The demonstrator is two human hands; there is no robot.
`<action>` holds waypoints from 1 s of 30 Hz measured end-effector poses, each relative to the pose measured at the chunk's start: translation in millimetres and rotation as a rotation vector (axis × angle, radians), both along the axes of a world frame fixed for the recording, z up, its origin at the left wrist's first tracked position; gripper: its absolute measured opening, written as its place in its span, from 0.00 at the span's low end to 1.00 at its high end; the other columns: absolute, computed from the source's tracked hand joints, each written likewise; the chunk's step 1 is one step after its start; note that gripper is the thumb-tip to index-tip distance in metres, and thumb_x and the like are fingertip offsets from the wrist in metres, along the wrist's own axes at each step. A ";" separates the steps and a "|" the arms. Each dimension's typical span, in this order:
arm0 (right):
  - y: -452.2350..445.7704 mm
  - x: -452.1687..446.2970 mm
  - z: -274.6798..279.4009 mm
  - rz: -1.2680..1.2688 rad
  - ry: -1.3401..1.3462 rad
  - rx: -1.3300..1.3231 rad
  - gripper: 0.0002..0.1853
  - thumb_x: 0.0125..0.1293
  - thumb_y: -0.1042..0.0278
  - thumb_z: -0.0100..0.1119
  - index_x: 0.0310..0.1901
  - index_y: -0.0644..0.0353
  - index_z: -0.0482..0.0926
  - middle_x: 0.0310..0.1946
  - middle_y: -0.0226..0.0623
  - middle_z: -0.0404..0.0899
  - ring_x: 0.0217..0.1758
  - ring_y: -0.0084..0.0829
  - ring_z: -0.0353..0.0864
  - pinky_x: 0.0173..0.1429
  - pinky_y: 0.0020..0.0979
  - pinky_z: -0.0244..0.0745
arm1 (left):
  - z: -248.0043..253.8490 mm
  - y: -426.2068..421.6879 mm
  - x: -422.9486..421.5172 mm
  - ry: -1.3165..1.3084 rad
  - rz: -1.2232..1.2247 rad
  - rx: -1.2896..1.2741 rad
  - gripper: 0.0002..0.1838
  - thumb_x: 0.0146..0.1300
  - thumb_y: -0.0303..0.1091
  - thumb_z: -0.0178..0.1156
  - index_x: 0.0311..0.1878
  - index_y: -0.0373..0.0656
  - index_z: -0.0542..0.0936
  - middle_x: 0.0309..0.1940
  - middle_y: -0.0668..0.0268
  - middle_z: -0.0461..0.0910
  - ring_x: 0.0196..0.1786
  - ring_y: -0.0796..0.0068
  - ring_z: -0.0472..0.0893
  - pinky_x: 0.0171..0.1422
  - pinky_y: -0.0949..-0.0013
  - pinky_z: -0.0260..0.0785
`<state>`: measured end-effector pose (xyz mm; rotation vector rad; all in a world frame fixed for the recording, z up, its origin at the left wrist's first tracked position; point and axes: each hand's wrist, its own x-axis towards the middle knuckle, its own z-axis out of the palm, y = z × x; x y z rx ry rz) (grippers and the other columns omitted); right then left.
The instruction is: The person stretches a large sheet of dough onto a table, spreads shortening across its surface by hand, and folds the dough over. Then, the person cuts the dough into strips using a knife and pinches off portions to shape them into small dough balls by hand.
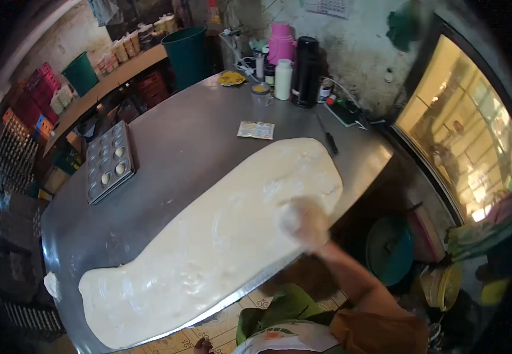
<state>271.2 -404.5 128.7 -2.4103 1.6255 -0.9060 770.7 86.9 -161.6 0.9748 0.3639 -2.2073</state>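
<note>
A long, pale sheet of dough [226, 230] is spread over the metal table [167, 141], reaching its near edge. Shiny streaks and small bubbles mark its surface. My right hand [308, 229] is over the right part of the dough and seems to touch it. Motion smears its fingers, and a whitish patch shows at them; I cannot tell whether it is a coating or something held. My left hand is not in view.
A muffin tin [111, 159] with a few eggs stands at the left. Along the back are a packet [256, 130], a knife [328, 138], a glass mug [261, 94], a white bottle [283, 79] and a black thermos [306, 74]. A teal basin [390, 251] sits below the right edge.
</note>
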 end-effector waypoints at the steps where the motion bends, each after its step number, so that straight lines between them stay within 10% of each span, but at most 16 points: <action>1: -47.7 -29.7 -28.8 -0.142 -0.018 -0.030 0.28 0.61 0.51 0.67 0.58 0.59 0.76 0.50 0.44 0.76 0.49 0.40 0.77 0.54 0.42 0.74 | 3.9 0.4 -8.0 -0.350 -0.039 0.059 0.25 0.69 0.51 0.61 0.64 0.50 0.76 0.46 0.67 0.83 0.42 0.74 0.80 0.36 0.70 0.72; 2: -116.7 -67.7 -118.9 -0.378 -0.003 0.011 0.27 0.62 0.48 0.66 0.55 0.60 0.77 0.48 0.43 0.77 0.46 0.39 0.78 0.52 0.41 0.75 | 9.2 4.8 -15.6 -0.700 -0.081 0.131 0.25 0.69 0.50 0.61 0.65 0.49 0.76 0.47 0.66 0.83 0.42 0.73 0.80 0.37 0.70 0.73; 4: -204.7 -95.1 -118.3 -0.506 0.032 0.053 0.27 0.65 0.45 0.62 0.54 0.60 0.77 0.47 0.42 0.79 0.45 0.40 0.81 0.51 0.41 0.77 | 40.6 24.9 -31.6 -1.053 -0.117 0.253 0.25 0.69 0.49 0.61 0.65 0.48 0.76 0.48 0.65 0.84 0.42 0.72 0.81 0.37 0.69 0.73; 9: -249.8 66.8 -136.3 -0.399 -0.020 0.341 0.26 0.67 0.48 0.57 0.55 0.63 0.76 0.49 0.44 0.79 0.45 0.40 0.82 0.49 0.40 0.78 | 104.1 60.8 -84.1 -0.760 0.146 0.274 0.27 0.70 0.44 0.60 0.68 0.43 0.70 0.52 0.59 0.81 0.49 0.65 0.78 0.46 0.62 0.72; 10: -206.7 136.3 -95.5 -0.250 0.092 0.409 0.29 0.67 0.50 0.57 0.59 0.66 0.72 0.56 0.51 0.75 0.52 0.45 0.79 0.57 0.44 0.75 | 110.9 58.4 -90.1 -0.697 0.188 0.257 0.28 0.70 0.43 0.60 0.69 0.42 0.69 0.53 0.57 0.80 0.51 0.63 0.78 0.48 0.61 0.72; 11: -162.5 203.4 -132.4 -0.093 0.226 -0.127 0.32 0.65 0.52 0.58 0.62 0.69 0.69 0.60 0.56 0.71 0.59 0.51 0.74 0.66 0.51 0.66 | 111.8 57.8 -93.0 -0.633 0.228 0.236 0.28 0.71 0.42 0.59 0.69 0.41 0.68 0.54 0.56 0.80 0.52 0.62 0.78 0.49 0.60 0.72; 14: -19.2 333.8 -109.1 0.513 0.356 0.419 0.36 0.64 0.47 0.57 0.64 0.70 0.68 0.66 0.61 0.66 0.67 0.54 0.68 0.73 0.58 0.56 | 114.6 60.1 -82.5 -0.450 0.341 0.162 0.29 0.71 0.39 0.58 0.71 0.38 0.65 0.57 0.52 0.78 0.56 0.57 0.76 0.55 0.56 0.71; 17: 54.4 352.8 -78.5 0.906 0.209 0.407 0.37 0.65 0.40 0.59 0.63 0.67 0.71 0.63 0.56 0.71 0.66 0.52 0.71 0.74 0.54 0.59 | 102.4 70.7 -58.0 -0.255 0.481 0.067 0.31 0.72 0.36 0.57 0.73 0.34 0.62 0.60 0.48 0.76 0.60 0.53 0.75 0.60 0.52 0.70; 19: 30.6 330.5 -56.6 0.641 0.356 0.478 0.36 0.60 0.41 0.65 0.58 0.65 0.74 0.55 0.49 0.75 0.59 0.49 0.75 0.67 0.50 0.66 | 122.0 103.2 -65.0 -0.189 0.607 0.032 0.31 0.72 0.35 0.57 0.74 0.33 0.61 0.60 0.47 0.76 0.62 0.51 0.75 0.62 0.51 0.70; 20: -8.5 320.8 -8.4 0.566 0.414 0.749 0.32 0.55 0.50 0.68 0.55 0.64 0.75 0.50 0.47 0.77 0.52 0.45 0.78 0.60 0.48 0.72 | 150.4 122.6 -74.8 0.095 0.812 0.136 0.30 0.71 0.35 0.57 0.71 0.33 0.63 0.59 0.48 0.76 0.60 0.53 0.75 0.60 0.53 0.70; 22: -63.1 250.7 -122.5 0.307 0.226 -0.149 0.28 0.53 0.61 0.69 0.56 0.61 0.75 0.44 0.44 0.79 0.40 0.41 0.80 0.47 0.40 0.79 | 195.0 157.4 -73.5 0.706 1.161 0.304 0.26 0.71 0.36 0.57 0.67 0.33 0.67 0.55 0.50 0.77 0.57 0.57 0.75 0.58 0.57 0.70; 25: -118.9 194.1 -165.3 -0.186 0.057 -0.007 0.14 0.72 0.64 0.59 0.53 0.63 0.76 0.45 0.43 0.77 0.39 0.34 0.77 0.46 0.33 0.78 | 220.2 189.0 -46.6 1.746 1.451 0.484 0.21 0.69 0.36 0.58 0.60 0.33 0.72 0.50 0.54 0.79 0.52 0.63 0.75 0.55 0.63 0.70; 28: -38.1 334.1 -146.9 0.185 -0.200 0.000 0.13 0.65 0.61 0.64 0.47 0.58 0.79 0.41 0.39 0.78 0.39 0.33 0.79 0.42 0.32 0.77 | 237.8 218.7 -22.3 2.877 1.421 0.598 0.17 0.68 0.37 0.58 0.52 0.33 0.78 0.45 0.58 0.80 0.46 0.68 0.74 0.51 0.69 0.70; 29: 21.5 400.4 -112.6 0.067 0.066 0.130 0.19 0.62 0.60 0.65 0.51 0.59 0.77 0.47 0.43 0.77 0.45 0.38 0.79 0.48 0.38 0.76 | 222.8 232.7 5.8 2.889 1.413 0.581 0.17 0.68 0.37 0.58 0.52 0.33 0.78 0.45 0.58 0.80 0.46 0.68 0.74 0.51 0.69 0.70; 30: 59.8 463.1 -100.0 0.286 0.034 0.120 0.24 0.61 0.59 0.66 0.55 0.61 0.75 0.48 0.45 0.77 0.49 0.43 0.78 0.55 0.42 0.74 | 193.1 244.5 44.5 3.823 1.376 0.548 0.19 0.68 0.36 0.59 0.55 0.32 0.79 0.45 0.57 0.83 0.45 0.68 0.79 0.52 0.70 0.72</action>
